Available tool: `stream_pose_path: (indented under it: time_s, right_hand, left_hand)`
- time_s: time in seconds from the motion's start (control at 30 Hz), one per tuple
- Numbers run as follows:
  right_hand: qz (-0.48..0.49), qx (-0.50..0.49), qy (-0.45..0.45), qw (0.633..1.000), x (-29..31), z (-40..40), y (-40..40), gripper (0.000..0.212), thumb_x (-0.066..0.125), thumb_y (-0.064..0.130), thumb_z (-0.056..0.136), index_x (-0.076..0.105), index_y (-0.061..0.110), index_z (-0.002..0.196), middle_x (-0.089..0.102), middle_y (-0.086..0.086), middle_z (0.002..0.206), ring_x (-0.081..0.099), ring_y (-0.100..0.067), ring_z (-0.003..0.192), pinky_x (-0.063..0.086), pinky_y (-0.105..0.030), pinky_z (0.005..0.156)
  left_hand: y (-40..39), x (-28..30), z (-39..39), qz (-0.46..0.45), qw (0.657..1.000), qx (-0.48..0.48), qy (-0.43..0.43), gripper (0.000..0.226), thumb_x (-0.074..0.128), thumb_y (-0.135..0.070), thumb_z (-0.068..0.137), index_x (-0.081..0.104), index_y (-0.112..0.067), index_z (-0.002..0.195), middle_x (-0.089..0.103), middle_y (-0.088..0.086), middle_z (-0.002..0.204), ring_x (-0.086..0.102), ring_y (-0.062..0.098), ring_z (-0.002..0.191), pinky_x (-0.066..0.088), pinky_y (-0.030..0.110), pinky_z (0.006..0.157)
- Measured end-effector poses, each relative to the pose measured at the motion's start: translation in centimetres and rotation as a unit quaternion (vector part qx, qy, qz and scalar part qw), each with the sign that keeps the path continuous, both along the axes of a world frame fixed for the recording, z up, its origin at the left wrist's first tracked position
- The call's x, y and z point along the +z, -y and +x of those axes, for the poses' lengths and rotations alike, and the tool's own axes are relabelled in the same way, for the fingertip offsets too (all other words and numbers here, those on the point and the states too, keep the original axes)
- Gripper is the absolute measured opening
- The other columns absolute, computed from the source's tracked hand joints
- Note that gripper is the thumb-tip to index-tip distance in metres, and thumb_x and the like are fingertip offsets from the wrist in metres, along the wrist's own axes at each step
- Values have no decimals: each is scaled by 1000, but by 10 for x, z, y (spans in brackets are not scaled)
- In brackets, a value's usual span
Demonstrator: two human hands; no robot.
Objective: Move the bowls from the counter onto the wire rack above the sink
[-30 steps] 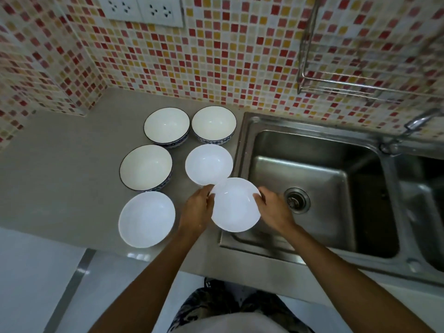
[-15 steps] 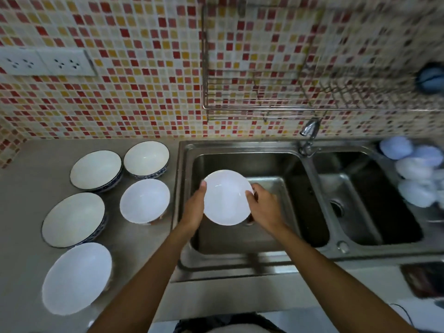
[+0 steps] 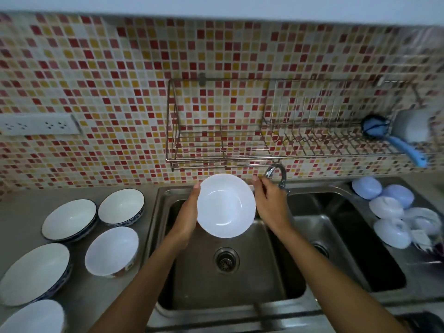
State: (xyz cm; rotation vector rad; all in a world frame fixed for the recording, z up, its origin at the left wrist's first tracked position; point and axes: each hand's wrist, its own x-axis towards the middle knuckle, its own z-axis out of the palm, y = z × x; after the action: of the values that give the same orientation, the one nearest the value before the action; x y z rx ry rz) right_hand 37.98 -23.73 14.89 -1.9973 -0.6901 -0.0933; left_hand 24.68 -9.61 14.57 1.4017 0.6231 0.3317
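Observation:
I hold a plain white bowl (image 3: 225, 205) over the left sink basin, just below the wire rack (image 3: 221, 145) on the tiled wall. My left hand (image 3: 186, 217) grips its left rim and my right hand (image 3: 270, 205) its right rim. Several more bowls stand on the counter at the left: two blue-rimmed ones at the back (image 3: 69, 221) (image 3: 121, 206), a white one (image 3: 111, 251) nearest the sink, a large blue-rimmed one (image 3: 34, 273), and a white one (image 3: 31, 318) cut off at the bottom edge. The rack's left section holds nothing.
A double steel sink (image 3: 240, 306) lies below, with a tap (image 3: 275, 171) right beside my right hand. A blue brush (image 3: 394, 140) and a grey cup (image 3: 412, 126) hang on the rack's right end. Pale lids or dishes (image 3: 386, 207) pile up right of the sink. Wall sockets (image 3: 38, 124) sit left.
Both hands have lifted the white bowl from the counter's edge, across the sink and up toward the rack. My view has tilted up, showing the whole rack.

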Motion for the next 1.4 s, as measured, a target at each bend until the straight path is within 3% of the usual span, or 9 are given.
stream_pose_path:
  time_s: [0.2,0.3,0.4,0.53,0.7,0.87,0.97,1.17,1.4]
  right_hand:
    - [46,-30,95,994,41,59,4,22,50,28,98,67,15,104,68,3,86,59,-4,72,45,-14,64]
    - [-6,-38,190,981,46,76,2,26,53,23,97,67,9,113,68,-7,112,60,-20,103,45,-29,94]
    - [-102,-14,250,963,32,101,-1,31,56,22,95,63,8,121,66,-9,122,59,-26,114,40,-35,103]
    - [-198,-13,301,933,4,116,-6,39,44,27,98,60,8,127,61,-9,131,54,-24,126,17,-41,117]
    - [-217,-42,313,924,4,113,-8,50,30,33,100,58,3,128,58,-12,134,50,-24,131,17,-46,119]
    - [-217,-52,293,930,6,109,-8,56,22,36,101,59,5,127,59,-10,133,50,-22,130,23,-47,117]
    - [-214,-53,286,932,4,110,-11,53,26,35,100,59,4,127,59,-10,134,48,-22,132,18,-45,116]
    - [-212,-66,306,926,1,111,-12,48,34,32,97,61,2,124,61,-11,131,49,-23,131,13,-44,115]
    - [-189,-74,306,930,-2,111,-14,46,36,30,98,64,3,122,64,-11,127,52,-22,128,18,-44,116]
  left_hand:
    - [8,51,32,37,998,22,47,30,29,-57,94,56,-45,102,66,-7,108,64,17,98,52,39,90]
    - [1,79,49,73,994,45,72,24,32,-53,94,53,-43,99,65,-7,107,64,20,97,53,40,87]
    - [-10,103,73,144,982,84,86,35,31,-58,94,49,-41,118,55,-1,128,58,24,110,54,40,88]
    - [-17,121,109,290,945,125,90,55,37,-62,90,35,-33,137,42,-3,139,47,19,119,46,35,92]
    - [-26,110,151,531,843,80,5,67,63,-48,84,37,-24,141,39,7,141,41,22,126,38,27,97]
    - [-35,78,177,677,727,-48,-101,87,73,-48,74,33,-19,145,39,7,147,35,30,132,27,46,114]
    - [-37,69,186,723,674,-80,-127,90,73,-48,74,30,-19,147,37,5,150,31,27,137,16,47,119]
    - [-36,64,200,711,689,-91,-109,94,81,-42,67,34,-17,144,38,5,148,32,29,134,23,44,116]
    - [-36,57,198,633,767,-76,-72,78,83,-22,68,46,-13,136,45,7,142,40,29,128,35,40,111]
